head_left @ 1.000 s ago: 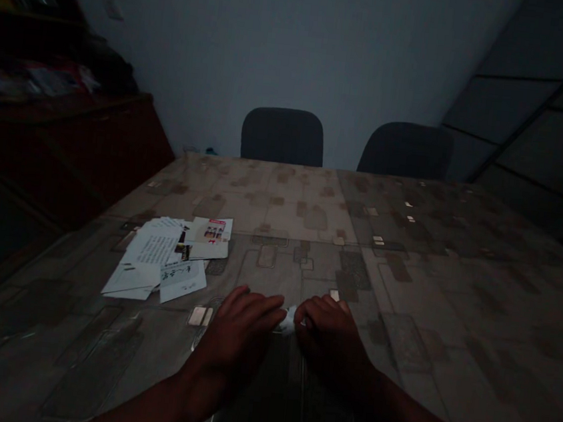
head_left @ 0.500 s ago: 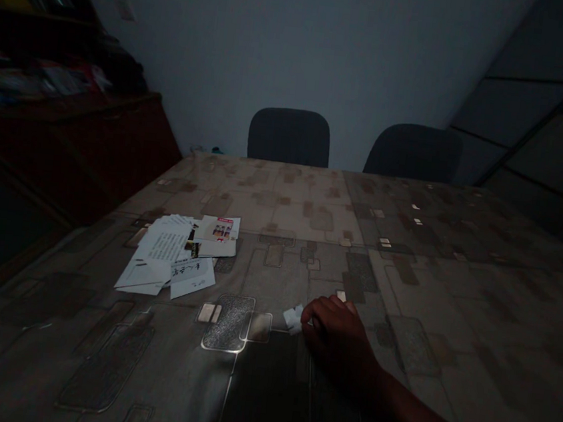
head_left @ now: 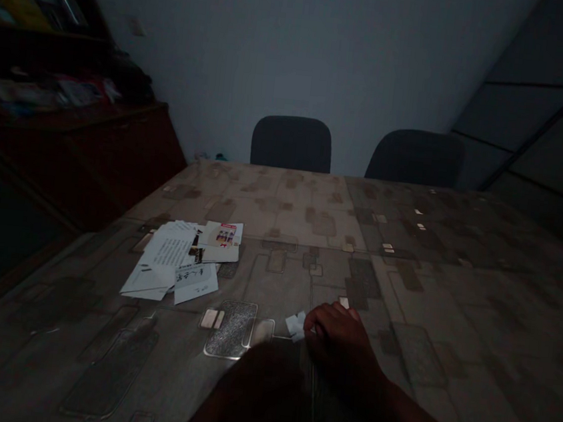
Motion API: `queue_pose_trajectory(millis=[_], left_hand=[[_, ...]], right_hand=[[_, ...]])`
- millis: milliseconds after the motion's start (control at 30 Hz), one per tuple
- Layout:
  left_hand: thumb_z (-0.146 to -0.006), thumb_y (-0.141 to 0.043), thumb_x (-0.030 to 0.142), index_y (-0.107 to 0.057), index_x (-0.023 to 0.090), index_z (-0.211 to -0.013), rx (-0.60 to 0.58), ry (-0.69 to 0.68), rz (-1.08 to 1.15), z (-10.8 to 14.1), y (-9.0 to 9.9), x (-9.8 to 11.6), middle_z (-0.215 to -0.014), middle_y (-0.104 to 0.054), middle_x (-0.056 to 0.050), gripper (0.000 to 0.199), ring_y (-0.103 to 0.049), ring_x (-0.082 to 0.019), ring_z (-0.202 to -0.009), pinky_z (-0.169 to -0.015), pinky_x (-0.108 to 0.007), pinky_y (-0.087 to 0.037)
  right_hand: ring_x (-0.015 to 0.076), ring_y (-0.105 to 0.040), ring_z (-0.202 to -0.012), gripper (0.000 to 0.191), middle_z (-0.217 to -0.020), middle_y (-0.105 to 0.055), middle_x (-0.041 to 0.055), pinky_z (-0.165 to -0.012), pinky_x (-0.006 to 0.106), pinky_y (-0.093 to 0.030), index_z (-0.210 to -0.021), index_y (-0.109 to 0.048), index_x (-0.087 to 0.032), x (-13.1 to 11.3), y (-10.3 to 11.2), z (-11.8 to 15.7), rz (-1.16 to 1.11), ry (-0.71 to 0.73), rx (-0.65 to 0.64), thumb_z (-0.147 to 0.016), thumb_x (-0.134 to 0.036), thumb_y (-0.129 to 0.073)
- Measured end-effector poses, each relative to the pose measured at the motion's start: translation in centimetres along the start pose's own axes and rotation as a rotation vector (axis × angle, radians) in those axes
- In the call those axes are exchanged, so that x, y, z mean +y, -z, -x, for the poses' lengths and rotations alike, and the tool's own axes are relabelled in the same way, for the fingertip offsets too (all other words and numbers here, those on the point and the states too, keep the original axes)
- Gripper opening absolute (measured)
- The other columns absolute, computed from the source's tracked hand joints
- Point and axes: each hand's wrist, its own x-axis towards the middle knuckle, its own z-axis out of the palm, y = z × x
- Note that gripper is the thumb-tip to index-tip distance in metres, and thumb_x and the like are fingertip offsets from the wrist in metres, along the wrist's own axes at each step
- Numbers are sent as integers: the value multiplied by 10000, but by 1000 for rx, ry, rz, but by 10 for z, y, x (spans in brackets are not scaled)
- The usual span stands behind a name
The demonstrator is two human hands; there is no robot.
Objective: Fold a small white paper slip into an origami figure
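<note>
Your table (head_left: pixel 454 289) fills the middle and lower frame, its dim grey-brown covering patterned with rounded rectangles, a few of them pale and shiny. Left of the frame's centre, you have a loose pile of papers (head_left: pixel 167 253) lying on it, overlapping at angles, some printed with dark characters. At the pile's upper right, you can see a small red-edged picture (head_left: pixel 225 235) on a whitish sheet.

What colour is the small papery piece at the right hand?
The small papery piece is whitish: head view.
</note>
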Motion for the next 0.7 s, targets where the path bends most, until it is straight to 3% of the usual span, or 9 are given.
queue_pose_trajectory(millis=[100, 167, 267, 367, 700], left_hand=[[-968, -448, 149, -568, 219, -1135, 77, 215, 20, -21, -3, -39, -1008, -656, -36, 218, -598, -176, -853, -898, -393, -482], [-940, -460, 102, -550, 222, -1138, 52, 213, -15, -31, 1, -48, -1068, -649, -33, 248, -586, -193, -905, -982, -449, -413], [-888, -522, 80, -529, 203, -1160, -45, 162, -68, -41, 8, -46, -1108, -632, -29, 298, -571, -205, -935, -1041, -472, -339], [-872, -568, 101, -550, 203, -1061, -97, 178, -86, -44, 10, -41, -1046, -626, -8, 215, -567, -189, -927, -1071, -454, -301], [-884, -539, 76, -558, 200, -1103, -64, 152, -3, -38, 5, -45, -1118, -640, -8, 252, -574, -185, -953, -1091, -453, -269]], right_hand=[[179, -521, -718, 142, -750, -637, 12, -677, 309, -274, -752, -578, -190, -1, 0, -1, -4, 4, -3, -840, -105, -503], [179, -525, -720, 140, -751, -639, 6, -685, 312, -280, -759, -574, -196, 0, 0, 0, -11, 5, -3, -853, -117, -507], [178, -527, -719, 123, -750, -635, -7, -699, 315, -288, -775, -567, -207, 2, 0, 1, -25, 16, -10, -870, -141, -525], [180, -530, -714, 128, -735, -631, -9, -705, 320, -294, -768, -560, -207, 2, 1, 1, -19, 14, -22, -873, -139, -532], [171, -546, -684, 177, -725, -635, -5, -694, 318, -350, -761, -556, -204, 8, 7, -1, -78, 3, -47, -900, -129, -475]])
